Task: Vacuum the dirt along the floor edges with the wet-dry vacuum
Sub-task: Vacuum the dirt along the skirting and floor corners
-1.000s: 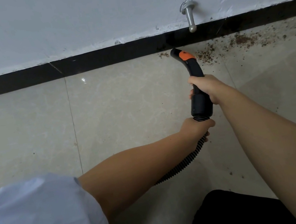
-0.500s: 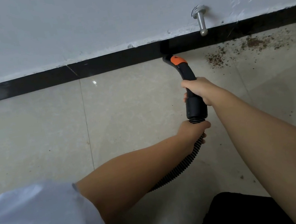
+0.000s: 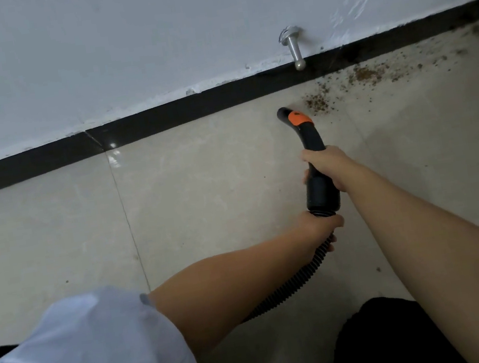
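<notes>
Dirt [image 3: 318,103] lies scattered on the pale floor tiles [image 3: 201,187] in brown crumbs, the nearest clump just beside the nozzle's tip and a thicker patch [image 3: 366,73] further right along the black baseboard [image 3: 161,121]; finer specks trail toward the right corner. Just above that stretch a metal door stop [image 3: 292,47] juts from the white wall [image 3: 118,44], its knob hanging over the baseboard.

The vacuum nozzle [image 3: 307,137] is a curved black tube with an orange patch near its tip; the tip points at the tile a little short of the baseboard, and whether it touches the floor cannot be told. The right hand [image 3: 324,167] is wrapped around the middle of the tube, fingers curled tight about it (the thumb side faces the camera); the left hand [image 3: 321,229] is clenched around the ribbed black hose [image 3: 294,285] just below the tube's collar, fingers closed on it. From there the hose runs down and left, passing behind the left forearm.

A light blue rolled sleeve [image 3: 80,354] covers the left upper arm at the lower left; the right arm is bare; a dark shape [image 3: 389,339], too dim to identify, fills the bottom edge between the arms. A grout line [image 3: 128,229] crosses the tiles left of the hands.
</notes>
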A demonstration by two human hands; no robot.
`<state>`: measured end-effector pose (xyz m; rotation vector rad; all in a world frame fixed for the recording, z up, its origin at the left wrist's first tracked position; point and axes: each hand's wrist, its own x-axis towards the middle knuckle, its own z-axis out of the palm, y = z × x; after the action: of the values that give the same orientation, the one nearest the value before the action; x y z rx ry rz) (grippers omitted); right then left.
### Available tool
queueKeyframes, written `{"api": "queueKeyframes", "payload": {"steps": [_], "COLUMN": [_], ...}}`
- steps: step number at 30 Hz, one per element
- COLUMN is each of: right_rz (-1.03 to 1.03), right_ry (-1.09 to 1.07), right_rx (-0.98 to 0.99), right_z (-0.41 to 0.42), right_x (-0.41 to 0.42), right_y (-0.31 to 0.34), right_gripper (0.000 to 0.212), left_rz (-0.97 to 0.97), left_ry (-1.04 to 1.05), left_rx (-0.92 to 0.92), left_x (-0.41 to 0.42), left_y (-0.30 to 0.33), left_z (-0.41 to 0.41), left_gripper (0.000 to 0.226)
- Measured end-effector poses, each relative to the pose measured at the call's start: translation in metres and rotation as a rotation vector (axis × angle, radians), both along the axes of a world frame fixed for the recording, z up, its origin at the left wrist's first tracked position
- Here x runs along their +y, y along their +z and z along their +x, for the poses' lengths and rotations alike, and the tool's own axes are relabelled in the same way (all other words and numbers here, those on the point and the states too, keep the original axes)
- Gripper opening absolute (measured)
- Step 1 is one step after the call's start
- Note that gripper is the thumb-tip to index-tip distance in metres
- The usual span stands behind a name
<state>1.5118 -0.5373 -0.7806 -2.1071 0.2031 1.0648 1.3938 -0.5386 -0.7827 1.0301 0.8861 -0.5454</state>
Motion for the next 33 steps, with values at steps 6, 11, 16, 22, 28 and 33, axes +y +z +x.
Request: {"api": "queueKeyframes", "payload": {"steps": [6,11,16,22,28,33], "right_rz": [-0.131,-0.204,-0.152,-0.082,-0.011,0.057], "right_ry": [-0.165,-0.244,-0.252,-0.345,-0.381,-0.316], "right_rx": [-0.064,-0.010,-0.043,-0.087,-0.028,0.010], "right_z": [-0.022,-0.017,-0.011,-0.006,0.023,0.046], "right_x": [-0.030,-0.040,-0.021,-0.034,-0.079,-0.104], "right_y": [0.002,0.015,0.001,-0.017,-0.014,-0.019], "right_gripper": [0.015,0.012,0.019,0.018,0.012,0.014], "left_rz": [-0.077,-0.119,-0.034,0.030,0.079,0.148], "left_ry": [-0.171,-0.238,-0.175,-0.224,-0.268,-0.232], "left_rx": [-0.029,-0.089,-0.023,-0.015,-0.023,-0.003], "left_x": [-0.013,-0.012,-0.003,-0.011,-0.048,-0.077], "left_y": [0.002,0.010,-0.007,-0.029,-0.020,-0.016], "left_z": [-0.019,-0.015,-0.006,0.000,0.028,0.049], "left_gripper": [0.019,0.018,0.038,0.040,0.036,0.039]}}
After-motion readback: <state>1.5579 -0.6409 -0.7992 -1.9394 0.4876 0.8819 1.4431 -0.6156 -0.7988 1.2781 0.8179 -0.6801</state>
